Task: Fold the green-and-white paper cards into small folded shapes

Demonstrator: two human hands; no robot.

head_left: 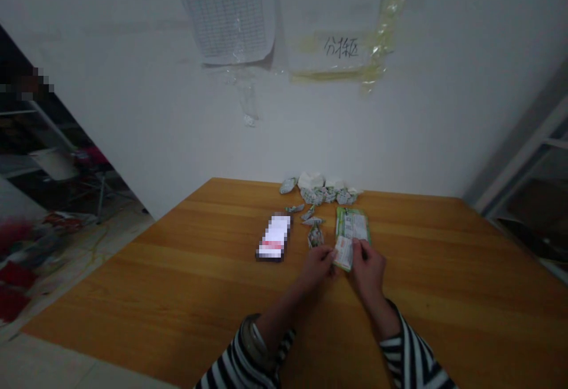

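Observation:
Both hands hold a small white printed packet with a green edge, just above the wooden table. My left hand pinches its left edge, and my right hand grips its right edge with the thumb on top. Right behind it lies a larger green-and-white printed packet, partly covered by the small one. Several small crumpled pieces in patterned wrapping, one of them a dark-green piece, are scattered to the left of the packets. The fine print is too small to read.
A lit phone, its screen blurred, lies left of my hands on the wooden table. Along the wall sits a row of wrapped bundles with white crumpled paper. Taped sheets hang above. A shelf frame stands at the right.

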